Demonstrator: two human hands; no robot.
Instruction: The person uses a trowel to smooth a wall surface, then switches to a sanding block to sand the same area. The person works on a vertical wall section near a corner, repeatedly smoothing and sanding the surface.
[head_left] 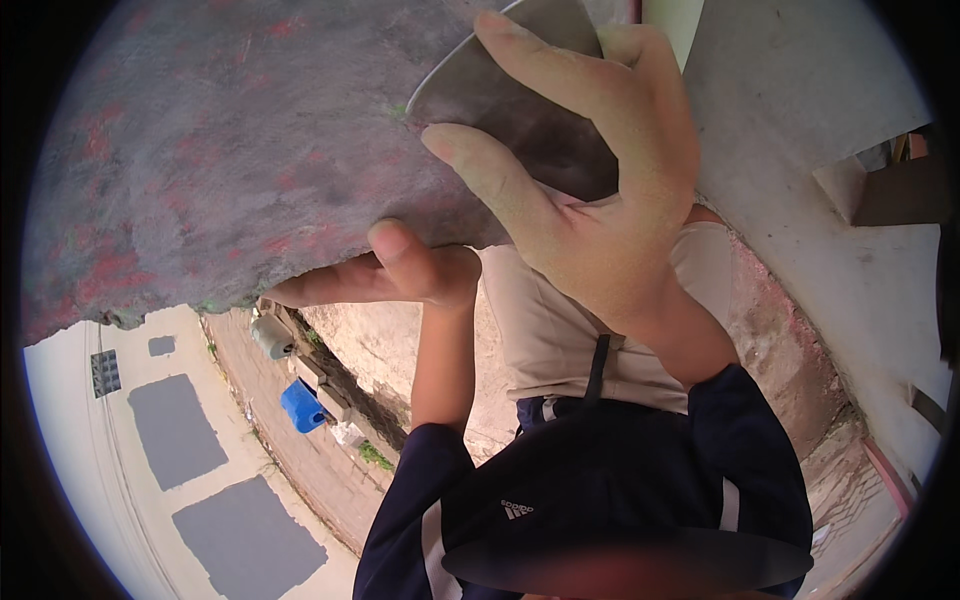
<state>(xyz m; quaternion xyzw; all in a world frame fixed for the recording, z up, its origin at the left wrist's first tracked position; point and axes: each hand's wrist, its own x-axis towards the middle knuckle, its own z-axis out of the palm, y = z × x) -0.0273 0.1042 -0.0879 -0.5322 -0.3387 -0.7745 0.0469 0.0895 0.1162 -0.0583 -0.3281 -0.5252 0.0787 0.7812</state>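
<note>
Gripping the trowel flat against the mottled slab, the right hand is closed round its blade, fingers spread; the slab's lower edge is pinched by the left hand, just below-left of the blade.

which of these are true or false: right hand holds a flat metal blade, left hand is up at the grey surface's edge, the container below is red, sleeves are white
1. The right hand holds a flat metal blade. True.
2. The left hand is at the lower edge of the grey, red-flecked surface. True.
3. The container below is red. False: it is blue.
4. The sleeves are white. False: they are dark navy with a white stripe.
</note>
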